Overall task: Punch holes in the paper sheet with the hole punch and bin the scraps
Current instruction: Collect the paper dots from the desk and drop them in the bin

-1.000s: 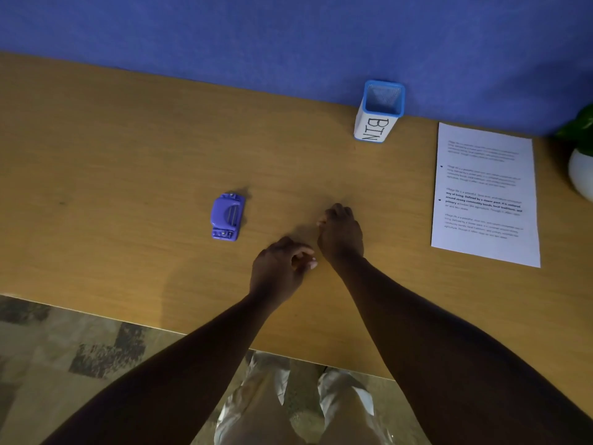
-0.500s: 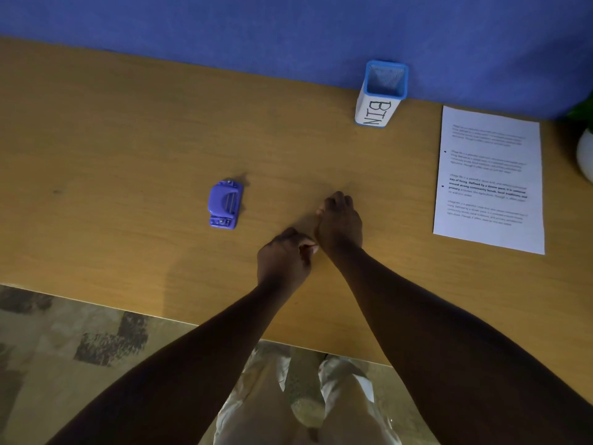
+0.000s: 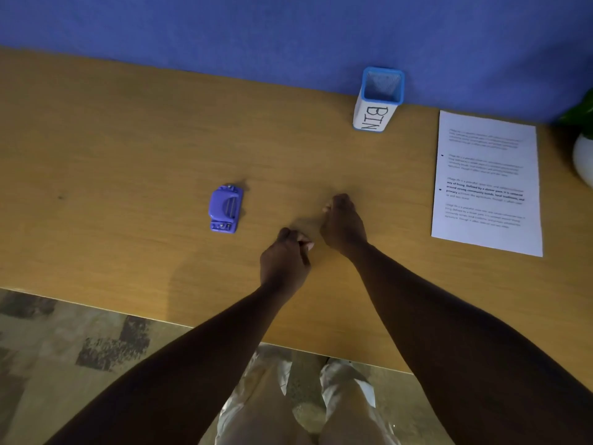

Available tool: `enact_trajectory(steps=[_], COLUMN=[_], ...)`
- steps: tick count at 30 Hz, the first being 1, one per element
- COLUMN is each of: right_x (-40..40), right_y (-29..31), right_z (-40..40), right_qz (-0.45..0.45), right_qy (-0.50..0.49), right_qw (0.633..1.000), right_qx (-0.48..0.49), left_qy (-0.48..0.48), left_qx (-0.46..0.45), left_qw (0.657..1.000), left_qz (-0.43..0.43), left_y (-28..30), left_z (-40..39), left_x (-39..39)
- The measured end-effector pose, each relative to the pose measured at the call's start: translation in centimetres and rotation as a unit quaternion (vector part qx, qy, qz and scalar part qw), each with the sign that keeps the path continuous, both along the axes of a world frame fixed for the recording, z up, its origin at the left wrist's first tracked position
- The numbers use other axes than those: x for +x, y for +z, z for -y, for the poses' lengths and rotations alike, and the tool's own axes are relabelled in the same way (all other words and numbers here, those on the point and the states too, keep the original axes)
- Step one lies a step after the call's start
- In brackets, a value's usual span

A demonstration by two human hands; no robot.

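Both hands rest on the wooden bench point(image 3: 128, 149) near the middle of its front edge. The left hand point(image 3: 284, 260) is curled with fingertips pinched together, and the right hand point(image 3: 341, 223) is curled too (whether either holds a scrap cannot be told). The purple hole punch point(image 3: 224, 208) lies to their left, apart from them. The paper sheet point(image 3: 487, 184) lies flat toward the bench's right end. The blue-rimmed bin point(image 3: 378, 101) stands upright at the back edge against the blue wall point(image 3: 256, 33).

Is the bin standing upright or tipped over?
Upright: the bin stands on its base on the desk, open blue rim facing up.
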State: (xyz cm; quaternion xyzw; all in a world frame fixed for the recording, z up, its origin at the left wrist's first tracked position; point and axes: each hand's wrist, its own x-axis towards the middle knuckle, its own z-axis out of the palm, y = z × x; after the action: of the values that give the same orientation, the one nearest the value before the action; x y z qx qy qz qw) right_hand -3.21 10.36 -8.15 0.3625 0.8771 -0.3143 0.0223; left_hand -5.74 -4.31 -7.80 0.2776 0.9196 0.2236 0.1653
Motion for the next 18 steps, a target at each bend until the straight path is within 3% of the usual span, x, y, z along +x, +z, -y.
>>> enact_trajectory(steps=[4, 9, 18], right_x=[0.5, 0.5, -3.0], right_y=[1.0, 3.6, 9.4], right_z=[-1.2, -4.0, -10.8], right_qz=[-0.061, -0.111, -0.213], right_qy=[-0.108, -0.154, -0.165], right_qw=[0.989, 0.976, 0.961], right_qx=[-0.083, -0.103, -0.056], left_qy=[0.01, -0.001, -0.038], left_qx=[0.015, 0.04, 0.113], left_qw=[0.999, 0.998, 0.993], left_qz=[0.03, 0.039, 0.002], left_y=[0.4, 2.5, 7.9], left_z=[-0.7, -4.0, -13.4], left_x=[-2.2, -5.5, -10.6])
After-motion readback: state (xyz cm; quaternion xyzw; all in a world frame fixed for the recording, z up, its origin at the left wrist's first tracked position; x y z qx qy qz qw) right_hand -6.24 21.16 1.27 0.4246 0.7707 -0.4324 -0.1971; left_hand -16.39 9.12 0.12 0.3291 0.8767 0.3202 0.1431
